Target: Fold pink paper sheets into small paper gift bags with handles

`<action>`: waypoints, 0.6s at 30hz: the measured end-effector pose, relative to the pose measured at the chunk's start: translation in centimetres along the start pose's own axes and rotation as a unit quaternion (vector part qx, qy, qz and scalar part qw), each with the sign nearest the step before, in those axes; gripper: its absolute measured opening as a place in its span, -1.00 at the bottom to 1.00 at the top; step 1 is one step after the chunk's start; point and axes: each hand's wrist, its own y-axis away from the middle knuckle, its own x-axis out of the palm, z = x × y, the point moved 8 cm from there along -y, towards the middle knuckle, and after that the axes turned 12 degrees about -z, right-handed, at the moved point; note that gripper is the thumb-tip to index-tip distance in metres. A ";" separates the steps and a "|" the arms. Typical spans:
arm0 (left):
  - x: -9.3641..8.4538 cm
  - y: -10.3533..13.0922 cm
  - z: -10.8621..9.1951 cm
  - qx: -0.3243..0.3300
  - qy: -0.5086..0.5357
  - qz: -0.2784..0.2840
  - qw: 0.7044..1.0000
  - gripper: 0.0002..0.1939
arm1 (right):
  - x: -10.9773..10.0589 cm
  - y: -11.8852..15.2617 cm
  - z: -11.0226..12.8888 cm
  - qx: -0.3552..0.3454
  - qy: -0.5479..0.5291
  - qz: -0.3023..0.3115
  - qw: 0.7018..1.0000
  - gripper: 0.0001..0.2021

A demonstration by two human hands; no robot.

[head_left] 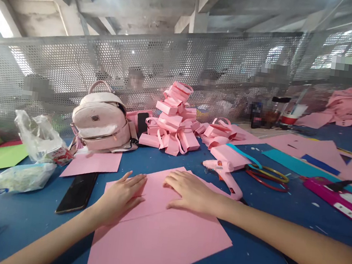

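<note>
Pink paper sheets [155, 245] lie in front of me on the blue table, one partly over another. My left hand [125, 196] rests on the paper's left side with its fingers stretched out. On the upper right part of the paper lies my right hand [190, 189], fingers spread and slightly bent. Neither hand grips anything that I can see. Just beyond my right hand is a pink glue gun [226, 172], its handle near my wrist. A black phone [78, 192] lies left of my left hand.
Behind the paper rises a pile of folded pink paper boxes [175, 121]. A pale backpack [102, 116] and plastic bags [39, 136] stand at left. A magenta power strip [336, 199] and coloured rings [268, 177] lie at right. A perforated metal screen [159, 57] runs along the back.
</note>
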 end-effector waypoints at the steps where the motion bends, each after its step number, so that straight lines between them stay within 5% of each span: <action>1: 0.1 -0.3 -0.1 0.004 0.004 0.002 1.000 -0.56 | 0.1 -0.1 -0.1 0.009 -0.012 0.007 1.000 -0.59; 10: 0.3 -2.5 0.8 -0.068 0.026 0.009 0.997 -0.42 | 0.1 -1.4 2.7 -0.036 -0.079 0.037 0.996 -0.94; 15: -1.7 -3.9 3.0 -0.159 0.083 -0.012 0.984 -0.74 | -0.8 -0.4 7.1 -0.186 0.044 -0.026 0.981 -0.80; 18: -3.6 -4.3 5.2 -0.203 0.144 -0.040 0.968 -0.70 | -2.4 1.0 7.9 -0.229 0.109 -0.084 0.964 -0.80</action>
